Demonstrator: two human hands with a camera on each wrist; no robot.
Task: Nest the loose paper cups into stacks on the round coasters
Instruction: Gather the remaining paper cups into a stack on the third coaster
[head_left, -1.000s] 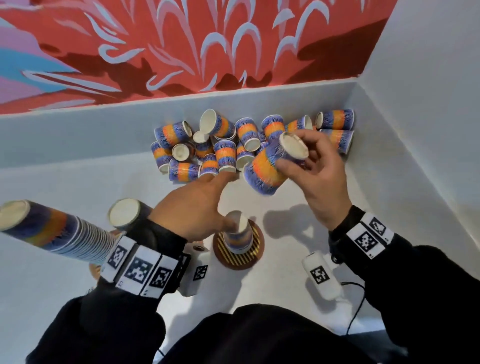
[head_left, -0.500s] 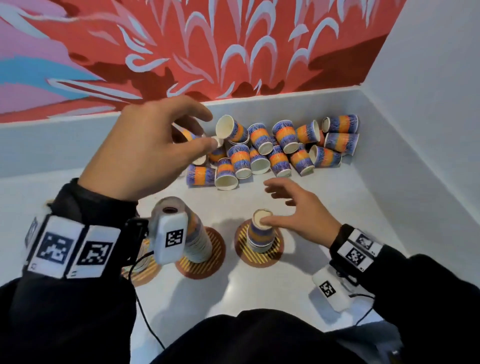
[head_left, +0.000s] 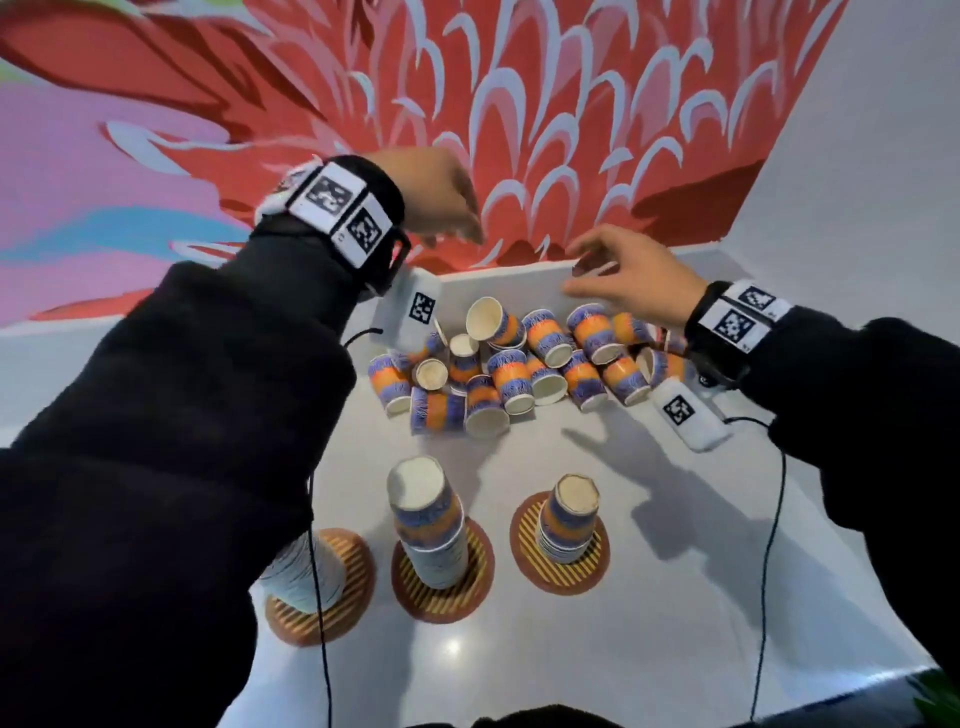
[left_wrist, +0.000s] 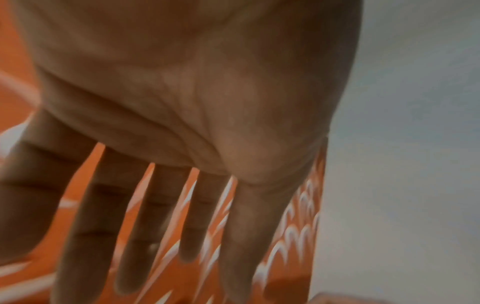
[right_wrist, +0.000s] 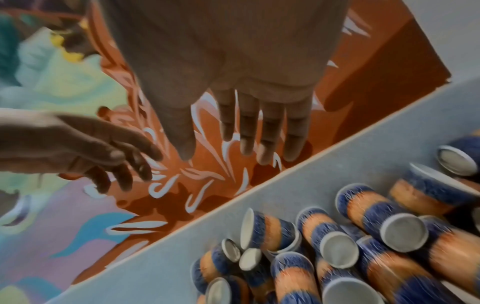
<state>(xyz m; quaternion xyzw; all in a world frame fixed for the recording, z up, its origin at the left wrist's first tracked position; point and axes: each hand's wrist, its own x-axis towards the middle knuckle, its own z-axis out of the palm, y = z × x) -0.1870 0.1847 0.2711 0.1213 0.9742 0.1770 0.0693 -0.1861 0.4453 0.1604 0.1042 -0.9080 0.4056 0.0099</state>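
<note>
A heap of loose blue-and-orange paper cups (head_left: 519, 364) (right_wrist: 363, 246) lies on its sides against the back wall. Three striped round coasters stand nearer me, each under an upside-down cup stack: a short stack (head_left: 569, 519) on the right coaster (head_left: 558, 574), a taller stack (head_left: 431, 525) on the middle coaster (head_left: 410, 597), and a left stack (head_left: 306, 577) partly hidden by my sleeve. My left hand (head_left: 447, 202) (left_wrist: 168, 226) hovers high above the heap, fingers straight and empty. My right hand (head_left: 618, 275) (right_wrist: 246, 133) reaches over the heap's right side, fingers spread, holding nothing.
The white table (head_left: 623, 649) sits in a corner: a painted red mural wall (head_left: 519, 104) behind a low grey ledge, a plain white wall (head_left: 883, 156) on the right. Wrist camera units (head_left: 685, 415) and their cables hang below both wrists.
My right hand left the short stack on the right coaster and rose toward the heap. My left hand lifted higher and further back. The head view tilted upward.
</note>
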